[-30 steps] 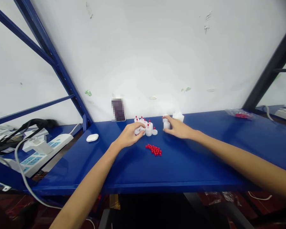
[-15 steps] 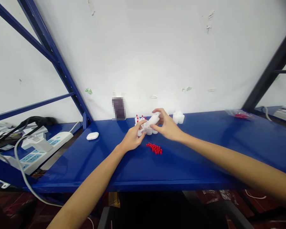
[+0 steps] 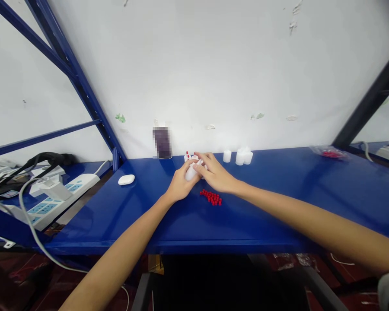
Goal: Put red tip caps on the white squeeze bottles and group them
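We had a white bottle [image 3: 190, 173] grasped in our left hand [image 3: 177, 185], tilted over the blue table [image 3: 262, 211]. Our right hand [image 3: 217, 175] curved across its upper end; we could not tell whether it gripped there. Red caps [image 3: 211, 198] lay loose just nearer us, red-tipped bottles [image 3: 187, 157] stood behind our hands, and white containers [image 3: 239, 157] stood near the wall [image 3: 214, 65] to the right

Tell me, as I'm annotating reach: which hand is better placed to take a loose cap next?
Probably the right hand: it is nearer the loose caps, while the left hand cups the bottle from farther left, though the right also seems to touch it.
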Demonstrator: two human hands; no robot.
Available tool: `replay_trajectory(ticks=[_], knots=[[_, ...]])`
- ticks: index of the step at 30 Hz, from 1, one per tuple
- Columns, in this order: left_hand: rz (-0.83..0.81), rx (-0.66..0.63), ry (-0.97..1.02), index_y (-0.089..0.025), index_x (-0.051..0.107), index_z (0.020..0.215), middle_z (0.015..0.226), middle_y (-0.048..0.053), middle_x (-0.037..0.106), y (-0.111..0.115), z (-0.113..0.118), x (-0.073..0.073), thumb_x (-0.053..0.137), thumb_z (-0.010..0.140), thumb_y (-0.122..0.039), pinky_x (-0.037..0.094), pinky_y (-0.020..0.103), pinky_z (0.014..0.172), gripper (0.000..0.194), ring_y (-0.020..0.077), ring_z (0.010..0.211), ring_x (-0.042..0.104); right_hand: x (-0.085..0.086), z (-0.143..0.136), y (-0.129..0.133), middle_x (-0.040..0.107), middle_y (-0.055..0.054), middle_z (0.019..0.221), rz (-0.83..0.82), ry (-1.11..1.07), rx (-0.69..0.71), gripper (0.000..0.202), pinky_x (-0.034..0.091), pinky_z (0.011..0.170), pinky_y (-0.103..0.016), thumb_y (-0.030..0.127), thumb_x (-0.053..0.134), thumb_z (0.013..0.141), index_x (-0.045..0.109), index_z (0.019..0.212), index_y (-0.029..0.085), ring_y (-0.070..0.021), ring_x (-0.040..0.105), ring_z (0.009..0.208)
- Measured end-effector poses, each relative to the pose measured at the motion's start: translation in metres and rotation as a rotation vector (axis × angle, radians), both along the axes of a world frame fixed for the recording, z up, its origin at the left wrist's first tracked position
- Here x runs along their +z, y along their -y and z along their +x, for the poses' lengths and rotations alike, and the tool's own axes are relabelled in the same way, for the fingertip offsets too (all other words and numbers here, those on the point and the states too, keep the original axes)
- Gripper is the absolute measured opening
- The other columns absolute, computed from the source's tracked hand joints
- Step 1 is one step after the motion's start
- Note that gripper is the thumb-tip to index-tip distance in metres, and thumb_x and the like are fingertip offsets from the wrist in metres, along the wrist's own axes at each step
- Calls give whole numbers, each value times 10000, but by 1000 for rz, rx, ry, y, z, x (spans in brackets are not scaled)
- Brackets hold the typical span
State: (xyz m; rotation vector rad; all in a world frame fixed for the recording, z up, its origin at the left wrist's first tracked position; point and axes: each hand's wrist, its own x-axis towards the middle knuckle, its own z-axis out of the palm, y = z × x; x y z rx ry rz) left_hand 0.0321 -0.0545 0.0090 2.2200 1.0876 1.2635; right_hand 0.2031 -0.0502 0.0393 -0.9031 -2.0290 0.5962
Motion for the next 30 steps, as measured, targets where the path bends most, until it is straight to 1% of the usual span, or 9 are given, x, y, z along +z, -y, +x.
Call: replay_trajectory(ticks=[4, 7, 10, 13, 16, 19, 22, 25, 30], knots=[[-43, 24, -34, -214, 542, 1268, 1093, 46, 698, -1, -1, -1, 520, 947, -455, 501, 310, 864, 402, 204, 918, 661, 11, 17, -4, 579, -123, 1171, -5, 105, -78, 547, 420, 983, -425, 478, 393, 979, 430, 1439, 184, -252, 575, 1111], [-86, 45, -41, -214, 510, 1291, 846, 3, 693, -4, -7, 0, 519, 946, -470, 505, 281, 745, 430, 163, 693, 643, 16, 29, -4, 650, -41, 830, 29, 293, -152, 335, 435, 816, -371, 365, 461, 954, 609, 1192, 181, -202, 608, 781], [-106, 52, -4, -200, 488, 1302, 725, -24, 656, -7, -13, 0, 532, 938, -471, 481, 243, 658, 455, 139, 605, 614, 13, 36, -5, 623, -4, 666, 34, 565, 41, 153, 391, 672, -295, 220, 532, 888, 677, 909, 177, -149, 547, 613], [-86, 127, 19, -186, 491, 1292, 663, -35, 629, -8, -14, -1, 533, 933, -462, 457, 226, 617, 455, 136, 585, 595, 8, 40, -9, 669, -17, 725, 92, 685, 281, 186, 379, 625, -270, 164, 535, 892, 700, 978, 175, -132, 550, 593], [-4, 234, 26, -180, 540, 1231, 775, -9, 659, -8, -14, -1, 532, 926, -440, 447, 224, 634, 401, 131, 640, 583, 5, 39, -13, 731, -39, 881, 153, 746, 402, 262, 416, 670, -272, 156, 529, 917, 706, 1106, 198, -148, 623, 690], [35, 252, 7, -172, 590, 1132, 829, -5, 654, -7, -14, -1, 534, 920, -435, 429, 219, 633, 342, 122, 658, 551, 3, 38, -18, 750, -36, 994, 211, 803, 447, 270, 438, 720, -280, 173, 529, 932, 720, 1114, 232, -169, 664, 809], [61, 232, -24, -167, 601, 1099, 824, -11, 641, -7, -15, -1, 545, 911, -431, 416, 222, 639, 329, 120, 658, 530, -1, 38, -21, 751, -31, 964, 240, 842, 422, 233, 431, 706, -289, 202, 543, 935, 725, 1075, 241, -174, 657, 782], [65, 190, -46, -171, 599, 1083, 847, -9, 643, -6, -15, -1, 547, 913, -443, 418, 228, 668, 324, 126, 691, 543, -4, 39, -24, 728, -51, 937, 266, 770, 325, 185, 418, 698, -300, 235, 545, 940, 710, 1023, 216, -182, 631, 769], [74, 132, -131, -184, 568, 1115, 892, -8, 647, -4, -12, -1, 541, 918, -405, 418, 238, 677, 297, 126, 686, 544, -4, 39, -27, 668, -38, 817, 171, 214, 49, 233, 417, 652, -294, 352, 526, 958, 671, 984, 172, -150, 557, 661]])
